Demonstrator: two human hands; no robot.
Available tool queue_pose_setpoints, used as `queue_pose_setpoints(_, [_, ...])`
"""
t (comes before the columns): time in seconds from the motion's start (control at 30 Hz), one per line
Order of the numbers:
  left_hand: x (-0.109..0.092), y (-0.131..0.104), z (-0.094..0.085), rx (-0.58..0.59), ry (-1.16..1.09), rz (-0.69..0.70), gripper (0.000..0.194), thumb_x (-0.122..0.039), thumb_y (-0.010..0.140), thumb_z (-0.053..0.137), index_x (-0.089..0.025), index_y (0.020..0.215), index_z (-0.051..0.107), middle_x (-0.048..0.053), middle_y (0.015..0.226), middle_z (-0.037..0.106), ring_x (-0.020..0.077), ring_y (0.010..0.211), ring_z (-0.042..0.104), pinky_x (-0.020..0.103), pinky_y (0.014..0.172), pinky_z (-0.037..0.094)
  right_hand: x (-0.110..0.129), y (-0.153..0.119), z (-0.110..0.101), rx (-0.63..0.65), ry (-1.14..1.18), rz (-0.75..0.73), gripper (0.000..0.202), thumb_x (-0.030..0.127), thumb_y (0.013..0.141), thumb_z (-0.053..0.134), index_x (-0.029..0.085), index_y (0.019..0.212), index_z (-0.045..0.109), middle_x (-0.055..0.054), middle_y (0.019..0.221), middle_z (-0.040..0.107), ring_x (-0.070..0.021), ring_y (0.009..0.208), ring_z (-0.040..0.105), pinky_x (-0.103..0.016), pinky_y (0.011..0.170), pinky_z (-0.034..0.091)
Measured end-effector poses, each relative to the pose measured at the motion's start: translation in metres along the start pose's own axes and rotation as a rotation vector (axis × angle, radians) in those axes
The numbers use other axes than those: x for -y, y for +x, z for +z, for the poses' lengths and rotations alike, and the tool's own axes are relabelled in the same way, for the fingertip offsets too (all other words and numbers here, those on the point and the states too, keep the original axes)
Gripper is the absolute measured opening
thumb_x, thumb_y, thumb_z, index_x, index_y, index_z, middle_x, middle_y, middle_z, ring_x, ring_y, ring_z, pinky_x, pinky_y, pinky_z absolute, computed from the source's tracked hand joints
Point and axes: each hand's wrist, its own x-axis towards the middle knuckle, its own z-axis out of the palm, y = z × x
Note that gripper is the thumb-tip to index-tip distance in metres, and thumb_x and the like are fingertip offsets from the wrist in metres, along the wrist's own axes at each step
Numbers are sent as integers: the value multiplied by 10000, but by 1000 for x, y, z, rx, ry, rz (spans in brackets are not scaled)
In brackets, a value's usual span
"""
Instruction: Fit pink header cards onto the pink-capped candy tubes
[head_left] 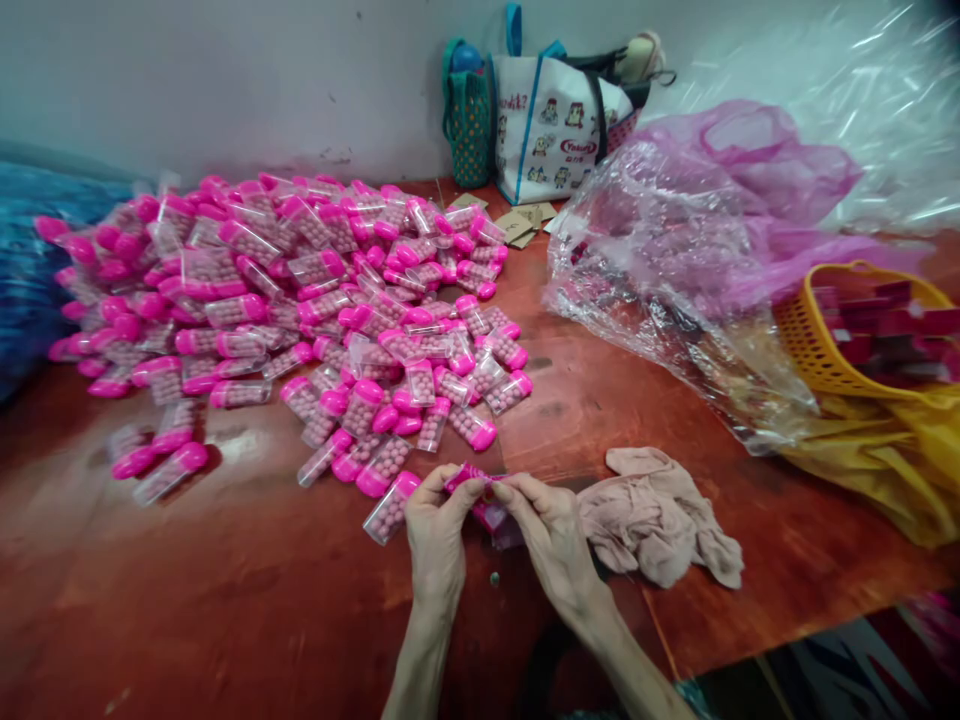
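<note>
Near the front middle of the table, my left hand [440, 535] and my right hand [553, 538] meet, thumbs and fingertips pinched on a small dark-pink printed piece [491, 516]. Clear plastic seems to show at its lower edge; my fingers cover much of it, so its exact kind is unclear. Right beside my left hand lies a clear container of pink beads with a bright pink cap [390, 508]. Beyond it spreads a big heap of the same pink-capped containers [300, 270]. A crumpled beige cloth [660, 515] rests just right of my right hand.
Clear and pink plastic bags [675, 220] sprawl at the right. A yellow basket [806, 340] holds dark-pink pieces, with yellow plastic [892, 460] below. Against the wall stand a white printed bag [551, 130] and a green dotted holder [469, 130]. Blue plastic [37, 270] borders the left.
</note>
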Motion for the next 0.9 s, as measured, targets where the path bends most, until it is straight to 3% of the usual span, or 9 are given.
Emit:
queue_pose_setpoints(0.1, [-3, -4, 1, 8, 63, 53, 358, -163, 601, 755, -185, 925, 605, -9, 741, 648, 123, 656, 592, 220, 606, 473, -2, -1, -1, -18, -6, -15, 302, 362, 896, 464, 161, 717, 601, 38, 592, 501, -91, 534, 417, -197, 506, 314])
queue_pose_setpoints(0.17, [-4, -5, 0, 3, 133, 141, 410, -151, 584, 769, -203, 947, 586, -2, 812, 645, 142, 732, 604, 244, 657, 484, -3, -1, -1, -24, -10, -21, 317, 372, 901, 454, 162, 693, 569, 44, 585, 471, -87, 530, 394, -198, 500, 298])
queue_pose_setpoints(0.27, [-6, -5, -3, 18, 226, 268, 241, -144, 593, 761, -191, 778, 614, -5, 806, 622, 142, 770, 589, 244, 701, 473, -5, 0, -1, -24, -15, -24, 331, 381, 909, 435, 166, 677, 533, 51, 575, 427, -83, 519, 359, -202, 487, 276])
queue_pose_setpoints(0.37, [-8, -4, -6, 117, 298, 291, 75, -151, 664, 710, -180, 696, 649, 16, 799, 629, 156, 796, 585, 257, 720, 466, -5, 1, 0, -12, -25, -24, 342, 381, 911, 424, 171, 650, 489, 55, 575, 390, -84, 524, 335, -208, 484, 260])
queue_pose_setpoints(0.5, [-13, -3, -5, 146, 181, 232, 44, -132, 679, 690, -174, 665, 693, 60, 922, 665, 193, 867, 597, 291, 760, 469, -2, 1, 0, 21, -37, -27, 385, 381, 915, 405, 174, 592, 436, 58, 559, 346, -84, 514, 304, -219, 472, 229])
queue_pose_setpoints(0.63, [-14, 0, -3, 63, -11, 88, 36, -150, 640, 715, -157, 610, 696, 24, 684, 646, 134, 650, 573, 233, 611, 464, 1, 1, -2, 41, -9, -20, 409, 426, 921, 349, 166, 666, 533, 39, 564, 425, -96, 510, 381, -216, 472, 289])
queue_pose_setpoints(0.77, [-11, 4, -7, -39, -44, 63, 39, -183, 621, 733, -162, 642, 708, -8, 604, 623, 96, 587, 535, 187, 559, 433, 3, 4, -3, 62, 83, 50, 302, 436, 787, 589, 161, 911, 602, 17, 636, 559, -121, 545, 509, -216, 505, 407])
queue_pose_setpoints(0.83, [-10, 5, -8, -64, -59, 47, 60, -195, 601, 747, -161, 624, 704, -15, 588, 617, 90, 569, 529, 182, 543, 431, 3, 6, -1, 68, 91, 99, 252, 384, 733, 662, 158, 838, 624, 13, 650, 584, -121, 550, 525, -215, 508, 425])
queue_pose_setpoints(0.9, [-10, 5, -7, -66, -70, 19, 89, -205, 578, 762, -152, 611, 699, -13, 574, 617, 91, 546, 528, 189, 528, 437, 3, 7, 1, 66, 104, 121, 207, 358, 770, 629, 152, 746, 630, 11, 633, 588, -115, 535, 517, -210, 496, 419])
